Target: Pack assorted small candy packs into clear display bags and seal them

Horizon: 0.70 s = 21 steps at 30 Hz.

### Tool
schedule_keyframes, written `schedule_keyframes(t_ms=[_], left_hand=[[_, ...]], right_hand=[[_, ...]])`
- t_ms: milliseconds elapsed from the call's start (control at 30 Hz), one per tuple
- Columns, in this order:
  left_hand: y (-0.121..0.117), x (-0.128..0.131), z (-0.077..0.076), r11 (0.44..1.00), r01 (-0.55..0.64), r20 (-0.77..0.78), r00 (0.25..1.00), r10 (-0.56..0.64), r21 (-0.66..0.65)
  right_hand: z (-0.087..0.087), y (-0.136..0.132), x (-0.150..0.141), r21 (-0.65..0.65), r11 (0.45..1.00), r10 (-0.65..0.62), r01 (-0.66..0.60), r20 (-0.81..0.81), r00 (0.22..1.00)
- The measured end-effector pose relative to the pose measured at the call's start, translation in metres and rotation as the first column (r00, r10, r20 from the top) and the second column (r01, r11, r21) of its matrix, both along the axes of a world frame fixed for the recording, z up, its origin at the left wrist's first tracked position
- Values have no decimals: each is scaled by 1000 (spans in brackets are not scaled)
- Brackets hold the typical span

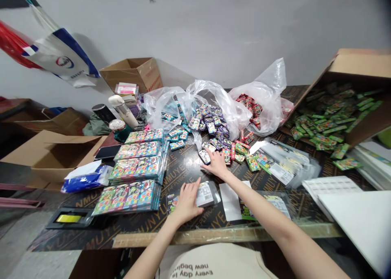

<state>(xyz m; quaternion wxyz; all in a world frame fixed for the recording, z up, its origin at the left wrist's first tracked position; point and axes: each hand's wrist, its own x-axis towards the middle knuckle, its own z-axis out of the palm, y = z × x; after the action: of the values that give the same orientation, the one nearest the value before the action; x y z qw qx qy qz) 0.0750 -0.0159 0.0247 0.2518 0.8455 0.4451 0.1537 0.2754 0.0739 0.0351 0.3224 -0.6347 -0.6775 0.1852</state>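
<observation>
My left hand (187, 201) lies with its fingers spread on a clear plastic sleeve (210, 192) that has a printed, barcoded label. My right hand (216, 163) reaches to the front of a pile of small purple-and-black packets (210, 120). Its thumb and fingers are apart around a dark packet (204, 157); I see no firm grip. Beside that hand lie red packets (226, 156) and green packets (253, 163). Teal packets (177, 138) lie farther left. Under my right forearm are a white paper sheet (229, 203) and another printed sleeve (276, 203).
Stacks of filled, colourful packs (128, 193) stand at left, near bottles (124, 110) and a phone (107, 152). Clear bags (265, 95) line the back. A tipped carton (363, 65) spills green packets at right. More sleeves (284, 161) and white trays (351, 209) lie at right.
</observation>
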Motion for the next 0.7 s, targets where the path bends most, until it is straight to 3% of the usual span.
schedule_keyframes(t_ms=[100,167,233,300,333,367,433,500,533,600,667,700], left_hand=[[2,1,-2,997,-58,55,997,60,-43],[7,4,1,971,-192,238,946,221,-139],[15,8,8,887,-264,461,777,429,-379],[23,14,13,760,-170,565,571,595,-628],[26,17,15,707,-106,574,506,643,-699],[28,20,16,673,-60,572,474,669,-737],[29,26,16,654,-44,561,473,679,-755],[27,31,15,656,-50,551,495,672,-754],[26,33,15,657,-48,546,511,663,-752],[22,35,16,665,-37,537,557,634,-746],[18,32,18,681,-32,532,597,601,-732],[16,28,18,723,-60,530,639,557,-688]], right_hand=[[-2,5,-6,-35,999,32,-35,-70,997],[-2,-7,-10,-70,995,54,-68,-183,982],[0,-29,-13,-176,961,110,-213,-464,879],[3,-54,-14,-264,859,111,-438,-740,664],[5,-66,-13,-277,816,91,-508,-805,586],[7,-76,-12,-274,814,87,-512,-814,574],[13,-90,-6,-190,908,137,-374,-709,692],[21,-98,1,6,962,245,-274,-471,847],[25,-100,4,88,950,312,-300,-333,890],[30,-101,10,143,902,424,-408,-115,898],[30,-100,15,155,901,413,-406,-18,911],[28,-100,18,162,919,362,-358,5,932]])
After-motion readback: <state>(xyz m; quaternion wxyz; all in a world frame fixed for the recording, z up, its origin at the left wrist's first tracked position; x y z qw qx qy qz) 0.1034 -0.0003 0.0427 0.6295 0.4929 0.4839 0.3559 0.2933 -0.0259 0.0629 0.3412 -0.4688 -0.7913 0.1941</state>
